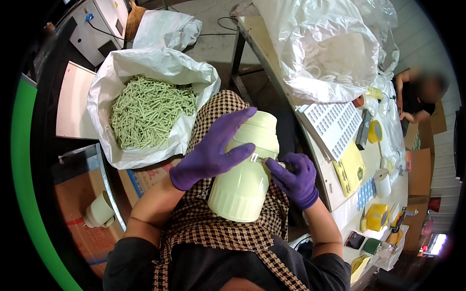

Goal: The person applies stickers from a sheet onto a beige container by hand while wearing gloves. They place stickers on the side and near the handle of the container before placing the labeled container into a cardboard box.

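A pale green plastic jug (239, 194) with a ribbed lower part lies tilted on my lap, over a brown checked apron (213, 237). My left hand (213, 151), in a purple glove, steadies it, with the fingers along its upper side and the thumb across its front. A small white label (257, 158) with dark print sits on the jug's wall. My right hand (296, 179), gloved alike, is curled beside the jug, its forefinger and thumb at the label's right end. The jug's far side and the left fingers' undersides are hidden.
On the left stand a white sack (208, 80) of light green sticks and a cardboard box (73, 194) holding a cream mug (100, 211). The table at right bears label sheets (332, 127), a plastic bag (296, 58) of white rings and tape rolls. A person (420, 97) sits beyond.
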